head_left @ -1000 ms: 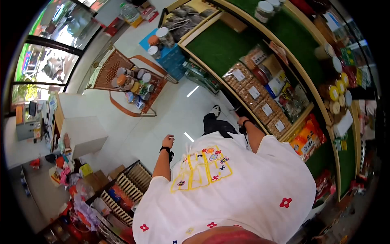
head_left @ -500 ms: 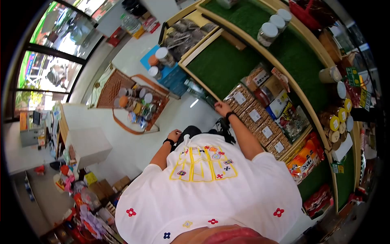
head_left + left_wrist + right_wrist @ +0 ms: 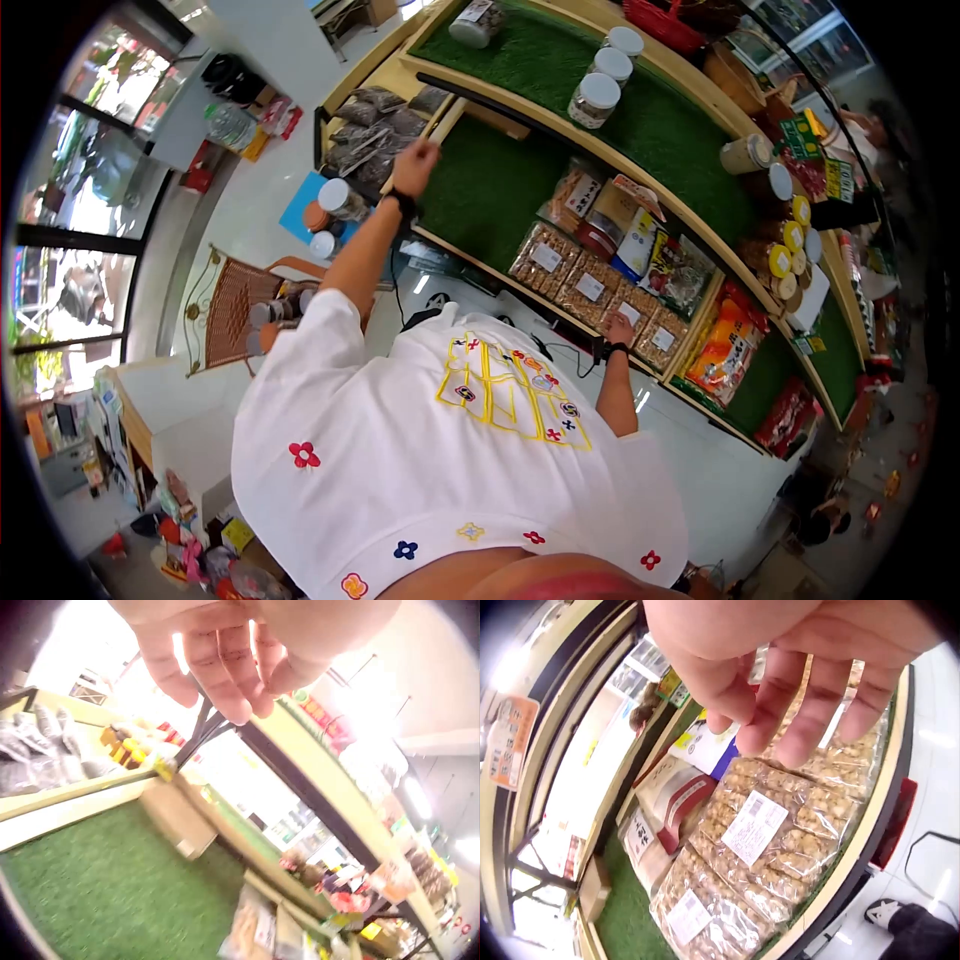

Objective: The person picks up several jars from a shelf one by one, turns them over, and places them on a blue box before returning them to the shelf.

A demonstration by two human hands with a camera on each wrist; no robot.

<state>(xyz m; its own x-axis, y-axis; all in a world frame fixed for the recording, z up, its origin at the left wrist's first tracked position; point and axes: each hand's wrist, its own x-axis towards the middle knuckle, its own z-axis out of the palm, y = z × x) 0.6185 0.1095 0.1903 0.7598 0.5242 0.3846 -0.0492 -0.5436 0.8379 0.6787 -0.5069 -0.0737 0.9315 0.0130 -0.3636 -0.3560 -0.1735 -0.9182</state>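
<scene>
Stretched out over the wooden divider of the shelf is my left hand [image 3: 415,168], beside grey plastic-wrapped bags [image 3: 375,125]. In the left wrist view that hand [image 3: 232,656] has loosely bent fingers with nothing between them, above green matting [image 3: 112,877]. My right hand [image 3: 618,330] is over clear packs of nutty brown pieces [image 3: 582,290] near the shelf's front edge. The right wrist view shows the hand [image 3: 802,667] with its fingers hanging loosely over the labelled packs [image 3: 772,825], holding nothing; whether the fingertips touch them, I cannot tell.
White-lidded jars [image 3: 595,100] stand on the upper green tier. An orange bag [image 3: 728,345] lies right of the packs. At the left are a wicker chair [image 3: 235,310] with jars and a blue box [image 3: 300,215]. A thin cable [image 3: 580,365] hangs below the shelf.
My left hand has risen from beside my body to above the shelf. The right one has moved from the shelf's front edge to over the packs. The head view has shifted along the shelf.
</scene>
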